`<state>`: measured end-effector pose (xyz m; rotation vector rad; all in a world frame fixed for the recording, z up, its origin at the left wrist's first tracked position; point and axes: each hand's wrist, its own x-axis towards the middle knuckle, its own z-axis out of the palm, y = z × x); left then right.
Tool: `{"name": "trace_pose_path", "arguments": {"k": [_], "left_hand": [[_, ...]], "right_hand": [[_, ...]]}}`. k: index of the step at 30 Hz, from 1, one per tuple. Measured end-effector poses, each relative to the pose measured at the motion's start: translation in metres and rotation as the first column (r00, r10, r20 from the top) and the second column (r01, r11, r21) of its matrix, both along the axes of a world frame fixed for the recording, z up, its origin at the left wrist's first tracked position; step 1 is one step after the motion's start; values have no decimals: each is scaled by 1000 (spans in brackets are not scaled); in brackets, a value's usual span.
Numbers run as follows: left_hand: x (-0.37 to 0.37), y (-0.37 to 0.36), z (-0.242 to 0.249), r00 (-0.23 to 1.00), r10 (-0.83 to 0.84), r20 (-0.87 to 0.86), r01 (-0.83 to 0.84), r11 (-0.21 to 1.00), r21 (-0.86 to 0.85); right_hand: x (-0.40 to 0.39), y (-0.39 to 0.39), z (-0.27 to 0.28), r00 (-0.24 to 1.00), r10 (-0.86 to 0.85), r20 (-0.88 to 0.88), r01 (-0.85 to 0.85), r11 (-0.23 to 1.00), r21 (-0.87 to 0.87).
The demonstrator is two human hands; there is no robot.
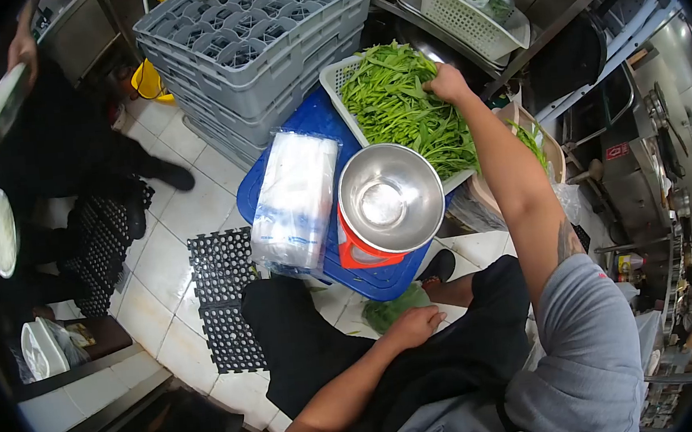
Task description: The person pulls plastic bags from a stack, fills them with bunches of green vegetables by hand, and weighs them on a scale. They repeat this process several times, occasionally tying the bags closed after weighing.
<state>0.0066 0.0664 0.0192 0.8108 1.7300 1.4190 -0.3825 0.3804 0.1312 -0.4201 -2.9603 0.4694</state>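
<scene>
**Head view: leafy greens, soft load, grab by the stems**

Head view only, looking down at a person seated low over a blue plastic crate lid (317,120) on white floor tiles.

Right hand (445,84) is out at full reach, fingers curled down into the heap of long green leafy stalks (402,104) piled in a white perforated plastic basket (338,77). It looks closed on a few stalks, though the fingertips are buried in the leaves, so how much it holds I can't tell.

Left hand (413,325) is back near the lap, loosely curled and resting on a small bunch of the same green leaves (391,311) beside the black apron. Hands are well apart.

Handling, my read: the greens are light, limp and tangled. Pulling one stalk will likely drag its neighbours. The leaves bruise and tear easily, and may be damp and slick (can't confirm from here). Best hold is on the stiffer stem ends, pinching a small bunch rather than squeezing the leaf tops.

Just beside the basket, nearer the person: a round stainless steel bowl (390,197) sitting on a red and white scale body (357,248), bowl empty. Left of it lies a clear plastic-wrapped white packet stack (295,200). Grey plastic glass racks (253,43) are stacked behind. Black rubber floor mats (225,296) lie to the left.

A second person in dark clothes stands at far left, holding white plates (2,234).
</scene>
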Motion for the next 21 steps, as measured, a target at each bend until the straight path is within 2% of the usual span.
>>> {"name": "trace_pose_path", "arguments": {"k": [1,3,5,7,8,9,11,15,17,18,19,20,21], "left_hand": [[0,0,-2,1000,7,-5,-6,1000,2],[2,1,-6,1000,22,-12,-22,1000,10],[0,0,-5,1000,17,19,-17,1000,-4],[1,-1,-2,999,9,37,-8,1000,-23],[1,-1,-2,999,4,36,-3,999,-36],[0,-1,-2,999,0,32,2,999,-49],[3,2,-8,1000,31,5,-30,998,-46],[1,3,-2,999,7,38,-1,989,-145],[4,4,-3,996,89,30,-85,988,-132],[5,5,-5,991,127,28,-123,985,-125],[5,6,-7,983,145,109,-128,981,-145],[6,7,-11,967,160,198,-127,977,-169],[10,8,-24,965,208,160,-200,978,-65]], "right_hand": [[0,-1,4,999,-31,-8,31,999,-11],[-2,5,24,992,-94,82,92,995,29],[14,-11,52,989,-116,-92,135,961,241],[13,6,73,956,56,-287,-81,994,-75],[25,5,88,953,-22,-303,-113,901,-419],[28,4,100,915,-38,-402,-178,856,-485],[37,1,121,806,-198,-558,-378,553,-742],[60,3,145,703,-440,-558,-464,311,-830],[75,10,147,673,-553,-491,-488,167,-857],[87,22,144,745,-500,-441,-485,48,-873],[104,20,143,776,-516,-363,-447,-43,-893],[126,19,138,792,-496,-355,-427,-36,-904],[153,21,129,811,-480,-333,-395,-29,-918]]}}
